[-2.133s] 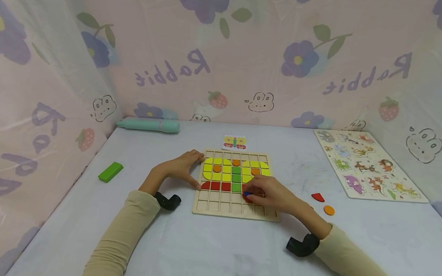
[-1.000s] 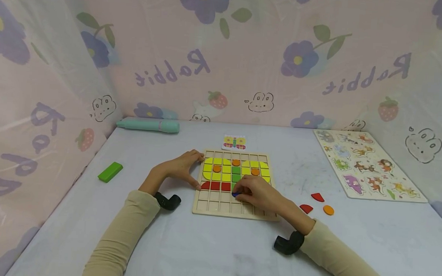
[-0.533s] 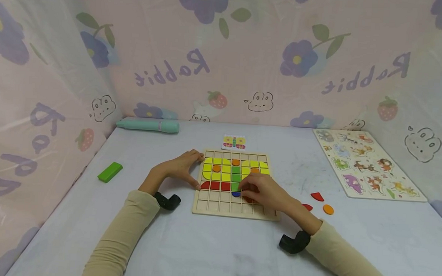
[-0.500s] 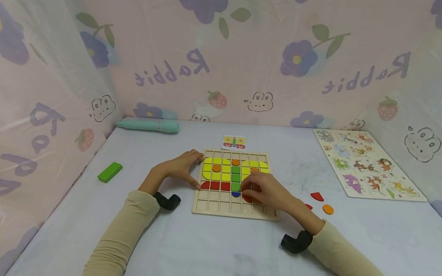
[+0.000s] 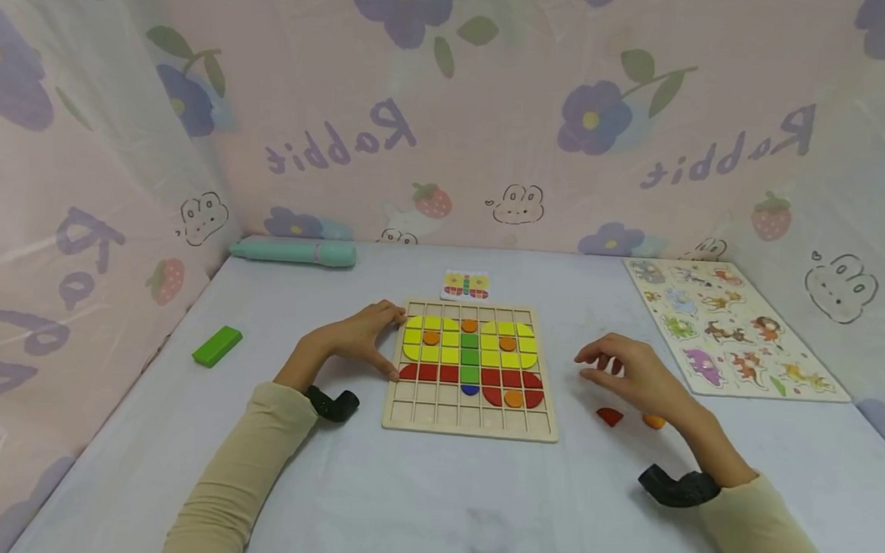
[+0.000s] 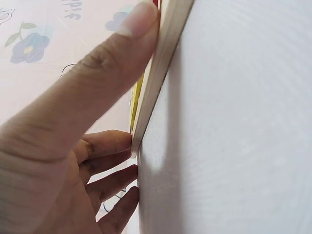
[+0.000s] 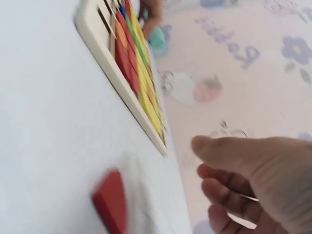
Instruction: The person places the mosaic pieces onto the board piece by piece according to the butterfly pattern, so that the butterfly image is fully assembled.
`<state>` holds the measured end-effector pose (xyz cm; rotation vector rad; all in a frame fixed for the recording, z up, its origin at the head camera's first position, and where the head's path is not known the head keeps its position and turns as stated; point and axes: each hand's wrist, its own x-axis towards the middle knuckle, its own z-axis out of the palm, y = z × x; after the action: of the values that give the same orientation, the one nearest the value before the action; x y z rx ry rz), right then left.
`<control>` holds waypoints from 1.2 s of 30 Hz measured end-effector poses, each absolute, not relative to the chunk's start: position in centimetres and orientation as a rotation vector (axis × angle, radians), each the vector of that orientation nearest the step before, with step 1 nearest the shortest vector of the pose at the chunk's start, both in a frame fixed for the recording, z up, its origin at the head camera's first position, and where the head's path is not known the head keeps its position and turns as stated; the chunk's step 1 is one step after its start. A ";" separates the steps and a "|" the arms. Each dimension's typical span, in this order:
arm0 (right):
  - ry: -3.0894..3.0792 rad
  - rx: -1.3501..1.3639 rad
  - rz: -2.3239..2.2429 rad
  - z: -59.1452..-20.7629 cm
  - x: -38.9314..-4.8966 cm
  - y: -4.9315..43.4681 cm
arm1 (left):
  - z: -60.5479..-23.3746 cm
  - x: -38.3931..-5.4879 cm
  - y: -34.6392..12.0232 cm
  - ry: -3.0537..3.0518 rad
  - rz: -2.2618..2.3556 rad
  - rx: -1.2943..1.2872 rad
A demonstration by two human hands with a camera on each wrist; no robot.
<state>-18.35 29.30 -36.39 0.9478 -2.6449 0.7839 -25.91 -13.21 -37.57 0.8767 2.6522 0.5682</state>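
A wooden grid board (image 5: 473, 418) lies flat, bearing a butterfly-like pattern of yellow, red, orange and green pieces, with a blue piece (image 5: 470, 390) below the green column. My left hand (image 5: 360, 335) rests at the board's left edge, its thumb and fingertips against the wooden side in the left wrist view. To the right of the board, my right hand (image 5: 625, 370) hovers over the table with relaxed fingers and nothing between them. Below it lie a red quarter-round piece (image 5: 610, 416) and an orange disc (image 5: 654, 421), partly covered by the wrist.
Behind the board lies a small pattern card (image 5: 466, 286). An animal puzzle board (image 5: 740, 334) stretches along the right side. At the left are a green block (image 5: 217, 346) and, farther back, a teal marker-shaped object (image 5: 294, 251). A printed curtain (image 5: 496, 104) encloses the table.
My right hand let go of the blue piece below the green column, then moved right off the board to above the loose pieces. My left hand stayed at the edge.
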 end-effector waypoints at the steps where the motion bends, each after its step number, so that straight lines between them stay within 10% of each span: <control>1: -2.660 0.924 0.776 -36.2 -18.3 30.0 | -37.6 -25.9 -13.2 2.652 0.571 0.876; 17: -3.263 0.512 0.738 -34.8 -17.8 34.5 | -37.8 -25.9 -13.2 2.659 0.578 0.877; 36: -3.111 0.784 0.738 -36.1 -18.4 34.3 | -37.5 -25.8 -13.2 2.655 0.592 0.890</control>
<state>-18.44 34.25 -36.11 0.7843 -3.1109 0.7381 -25.80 -13.19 -37.52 0.8904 2.6553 0.5920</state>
